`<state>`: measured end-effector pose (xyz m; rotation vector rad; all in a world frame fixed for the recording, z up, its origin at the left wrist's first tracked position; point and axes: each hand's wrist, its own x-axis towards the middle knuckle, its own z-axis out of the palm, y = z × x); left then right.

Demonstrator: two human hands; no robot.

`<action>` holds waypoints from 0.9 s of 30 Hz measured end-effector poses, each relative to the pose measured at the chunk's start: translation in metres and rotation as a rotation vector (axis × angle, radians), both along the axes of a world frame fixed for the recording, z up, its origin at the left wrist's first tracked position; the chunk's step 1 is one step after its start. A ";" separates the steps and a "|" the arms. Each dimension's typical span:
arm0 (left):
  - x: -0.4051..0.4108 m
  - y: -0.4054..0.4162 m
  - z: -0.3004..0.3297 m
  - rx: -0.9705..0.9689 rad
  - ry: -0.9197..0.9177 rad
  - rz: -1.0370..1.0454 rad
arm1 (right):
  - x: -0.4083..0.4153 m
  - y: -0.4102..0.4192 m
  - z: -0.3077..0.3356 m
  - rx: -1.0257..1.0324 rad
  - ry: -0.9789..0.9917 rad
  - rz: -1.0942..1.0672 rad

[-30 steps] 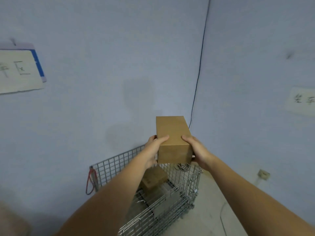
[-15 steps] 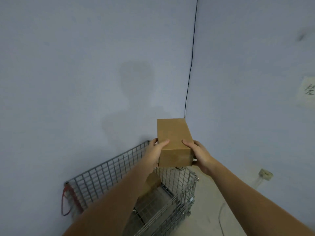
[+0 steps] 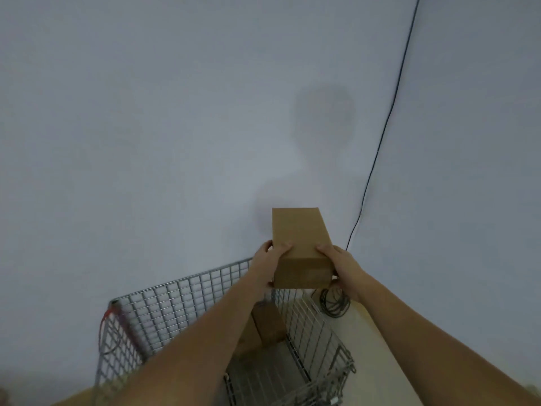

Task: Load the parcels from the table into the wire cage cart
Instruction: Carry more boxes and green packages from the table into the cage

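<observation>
A plain brown cardboard parcel (image 3: 300,244) is held in the air above the far end of the wire cage cart (image 3: 181,300). My left hand (image 3: 268,260) grips its left side with the thumb on top. My right hand (image 3: 341,263) grips the right side, fingers curled under the near corner. Inside the cart another brown parcel (image 3: 268,322) lies on the mesh floor, partly hidden by my left forearm.
The cart stands in a corner between two pale walls. A black cable (image 3: 389,118) runs down the corner and ends in a coil (image 3: 333,306) on the floor beside the cart. A red strap (image 3: 104,326) hangs on the cart's left end.
The view has swung left and down, bringing more of the cart below my arms. The parcel stays in both hands, now nearer over the cart's far end.
</observation>
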<state>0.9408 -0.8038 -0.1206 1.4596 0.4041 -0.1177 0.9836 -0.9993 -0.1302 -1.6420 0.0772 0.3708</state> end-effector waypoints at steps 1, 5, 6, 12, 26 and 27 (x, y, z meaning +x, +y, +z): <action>0.014 0.002 -0.002 0.015 0.000 0.016 | 0.016 0.003 -0.003 0.007 0.005 0.004; 0.071 0.014 -0.015 0.027 -0.016 0.070 | 0.078 0.016 -0.015 0.020 0.009 0.039; 0.084 0.017 -0.020 0.018 -0.016 0.085 | 0.092 0.019 -0.019 0.025 0.008 0.049; 0.149 0.031 -0.059 -0.009 -0.027 0.158 | 0.164 0.035 -0.052 -0.016 0.012 0.136; 0.214 0.019 -0.219 0.049 0.054 0.452 | 0.273 0.048 -0.218 -0.088 0.041 0.424; 0.217 0.017 -0.237 0.062 0.054 0.479 | 0.277 0.050 -0.236 -0.109 0.030 0.444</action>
